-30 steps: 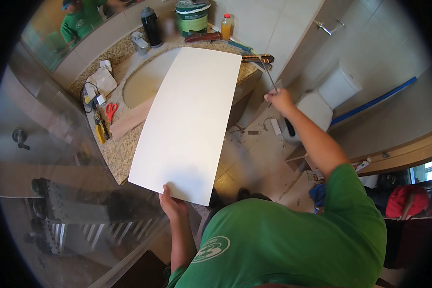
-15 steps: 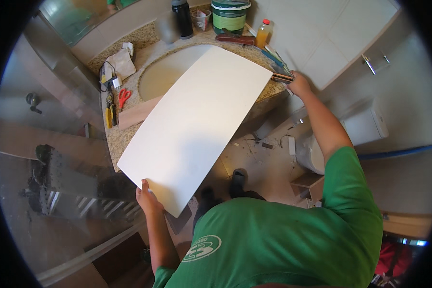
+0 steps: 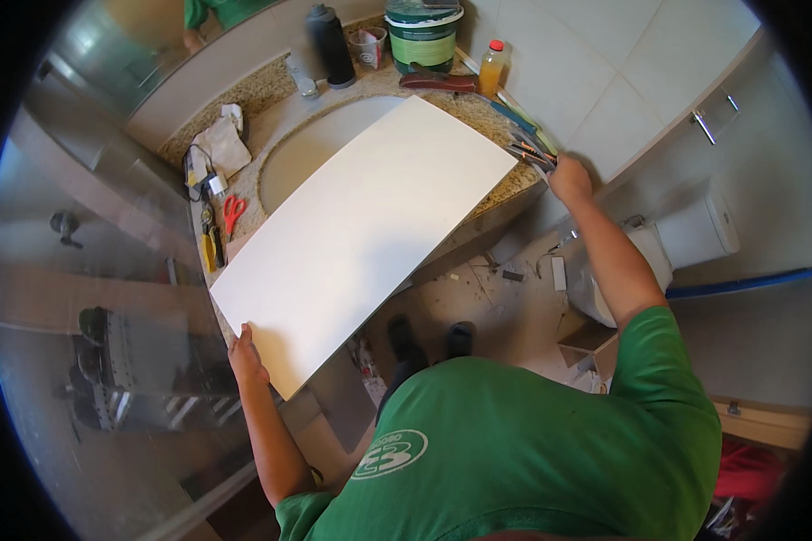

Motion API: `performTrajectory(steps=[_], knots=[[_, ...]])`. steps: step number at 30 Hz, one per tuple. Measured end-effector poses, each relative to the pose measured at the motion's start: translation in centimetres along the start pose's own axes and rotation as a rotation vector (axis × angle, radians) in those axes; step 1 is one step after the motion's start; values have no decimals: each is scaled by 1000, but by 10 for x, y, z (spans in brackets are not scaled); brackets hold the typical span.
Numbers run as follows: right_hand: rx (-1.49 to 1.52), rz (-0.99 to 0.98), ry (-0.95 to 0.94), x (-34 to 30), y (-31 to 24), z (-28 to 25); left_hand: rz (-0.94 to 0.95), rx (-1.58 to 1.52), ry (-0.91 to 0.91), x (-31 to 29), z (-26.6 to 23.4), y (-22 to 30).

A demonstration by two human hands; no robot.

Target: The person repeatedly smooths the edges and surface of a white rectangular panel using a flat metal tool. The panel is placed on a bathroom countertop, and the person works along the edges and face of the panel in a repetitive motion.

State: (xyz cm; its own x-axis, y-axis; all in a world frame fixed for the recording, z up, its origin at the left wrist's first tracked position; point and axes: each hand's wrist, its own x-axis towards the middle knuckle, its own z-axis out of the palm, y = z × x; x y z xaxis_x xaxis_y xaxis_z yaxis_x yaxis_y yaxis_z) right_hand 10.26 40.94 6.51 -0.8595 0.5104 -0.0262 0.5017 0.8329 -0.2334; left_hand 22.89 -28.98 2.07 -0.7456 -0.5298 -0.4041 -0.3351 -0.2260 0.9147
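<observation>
A long white panel (image 3: 361, 243) lies slantwise across the granite counter (image 3: 478, 212) and partly covers the oval sink (image 3: 307, 153). My left hand (image 3: 248, 358) grips the panel's near left end, with the thumb on the edge and the other fingers mostly hidden. At the counter's right corner, my right hand (image 3: 571, 180) is closed beside a bunch of slim tools (image 3: 534, 155). What its curled fingers hold is hard to make out. Red-handled scissors (image 3: 234, 215) and yellow-handled pliers (image 3: 211, 251) lie left of the panel.
Along the back stand a dark bottle (image 3: 331, 50), a plastic cup (image 3: 367, 45), a green bucket (image 3: 424, 36) and a red-capped bottle (image 3: 492, 68). A cloth (image 3: 224, 149) lies at left. The toilet (image 3: 695, 225) stands right; scraps litter the floor (image 3: 465, 288).
The panel's near end has swung left and a little up with my left hand. My right hand has shifted slightly right and down, and the slim tools near it are arranged differently.
</observation>
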Motion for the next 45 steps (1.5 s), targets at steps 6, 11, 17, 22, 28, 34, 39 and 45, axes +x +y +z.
performTrajectory(steps=[6, 11, 17, 22, 28, 34, 39, 45], knots=[[22, 40, 4, 2, -20, -17, 68, 22, -128, 46, 5, 10], [-43, 34, -77, 42, -73, -13, 63, 112, -111, 62, 6, 8], [-117, -25, -140, 87, -114, 8, 46, 38, -132, 57, 7, -1], [-179, -79, -203, 118, -119, 32, 62, -2, -186, 47, 12, 0], [-141, -27, -188, 134, -121, 46, 28, -48, -116, 37, 28, -1], [-81, -76, -48, 113, -114, 43, 0, -54, -99, 32, 32, 3], [185, -54, 134, 69, -83, 53, 12, -103, -88, 28, 33, 2], [319, 165, 102, 27, -58, 59, -21, -76, -35, 14, 26, -3]])
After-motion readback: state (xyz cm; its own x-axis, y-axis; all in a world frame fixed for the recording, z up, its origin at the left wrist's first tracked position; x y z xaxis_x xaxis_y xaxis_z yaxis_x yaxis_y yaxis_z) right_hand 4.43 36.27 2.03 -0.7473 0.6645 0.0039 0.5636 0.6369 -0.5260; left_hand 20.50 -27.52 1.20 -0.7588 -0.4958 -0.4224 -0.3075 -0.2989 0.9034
